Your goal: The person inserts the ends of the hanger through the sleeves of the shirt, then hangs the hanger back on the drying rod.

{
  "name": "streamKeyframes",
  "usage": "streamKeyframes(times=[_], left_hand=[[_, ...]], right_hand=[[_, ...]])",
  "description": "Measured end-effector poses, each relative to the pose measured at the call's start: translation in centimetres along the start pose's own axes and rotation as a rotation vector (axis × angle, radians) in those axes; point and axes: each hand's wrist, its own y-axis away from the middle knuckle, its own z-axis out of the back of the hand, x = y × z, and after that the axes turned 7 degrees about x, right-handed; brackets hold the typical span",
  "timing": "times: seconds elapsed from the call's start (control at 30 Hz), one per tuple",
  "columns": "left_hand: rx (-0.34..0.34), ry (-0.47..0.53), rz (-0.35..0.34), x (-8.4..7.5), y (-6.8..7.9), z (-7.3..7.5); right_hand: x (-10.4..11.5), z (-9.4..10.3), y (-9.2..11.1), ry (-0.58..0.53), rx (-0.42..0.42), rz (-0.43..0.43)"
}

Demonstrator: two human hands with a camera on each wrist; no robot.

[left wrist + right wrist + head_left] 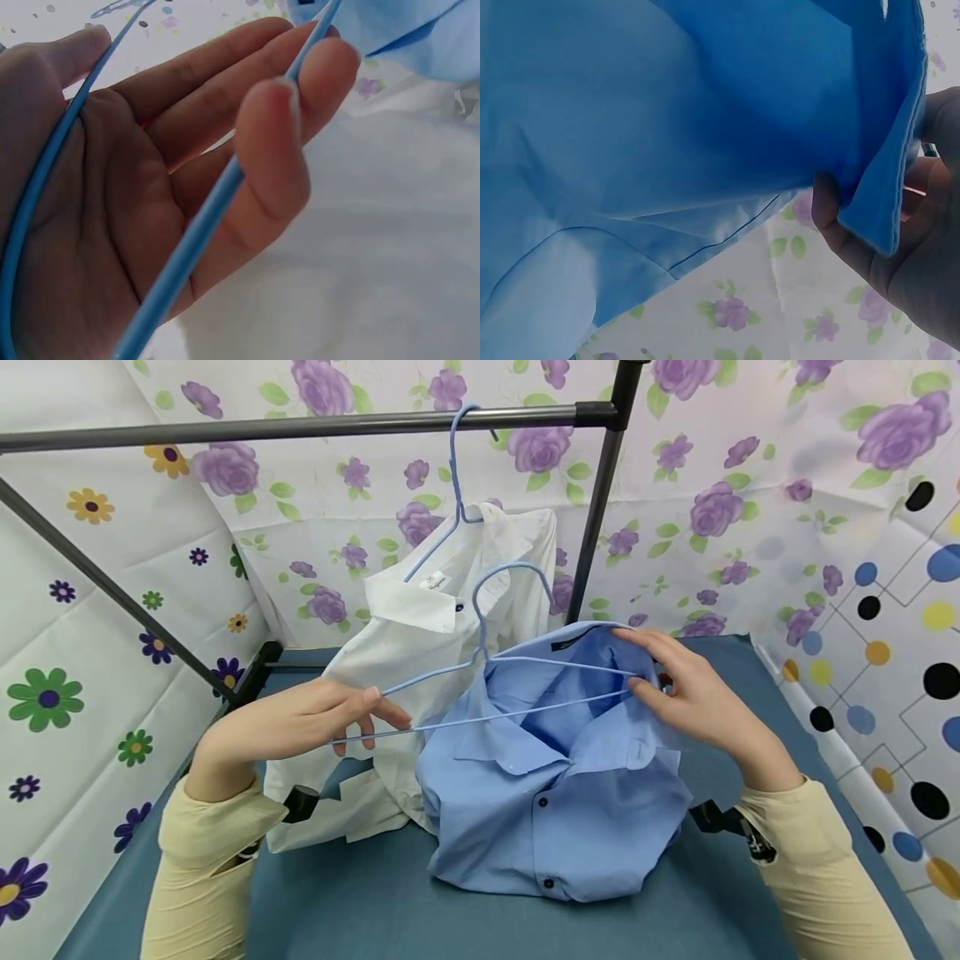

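Note:
My left hand [300, 718] holds the left end of a light blue wire hanger [480, 622]. In the left wrist view, two fingers curl round the hanger's lower bar [196, 241], while its other side runs past the thumb. The hanger's right end reaches into the open neck of a light blue button-up shirt [487, 818]. At the shirt's right side, my right hand [693, 689] grips the collar area. From the right wrist view, the fingers and thumb pinch the folded edge of the blue cloth [889, 180]. The hanger's right tip is hidden at the collar.
Behind, a white shirt [405, 652] hangs on another blue hanger [454, 468] from the dark rack bar [300, 429]. A rack post [597, 510] stands to its right. Blue-grey cloth [375, 902] covers the table, with flowered sheets [465, 552] behind.

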Motion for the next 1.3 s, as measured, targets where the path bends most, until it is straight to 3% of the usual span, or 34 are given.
streamKeyframes(times=[0.23,0.4,0.53,1.0,1.3], left_hand=[[-0.007,0.016,0.014,-0.2,-1.2,-0.6],[-0.035,-0.051,0.054,-0.7,-1.9,-1.1],[-0.029,-0.085,0.046,-1.0,-2.7,-1.4],[0.025,-0.03,-0.001,-1.3,-6.2,-2.1],[0.029,0.031,0.031,-1.6,-7.8,-2.8]], right_hand=[[0.6,0.5,0.0,0.034,-0.013,0.021],[1.0,0.8,-0.1,0.044,-0.017,0.035],[1.6,0.9,-0.3,0.045,-0.021,0.06],[3.9,1.1,-1.2,0.062,-0.076,0.234],[5.7,0.7,-1.0,0.076,-0.08,0.288]])
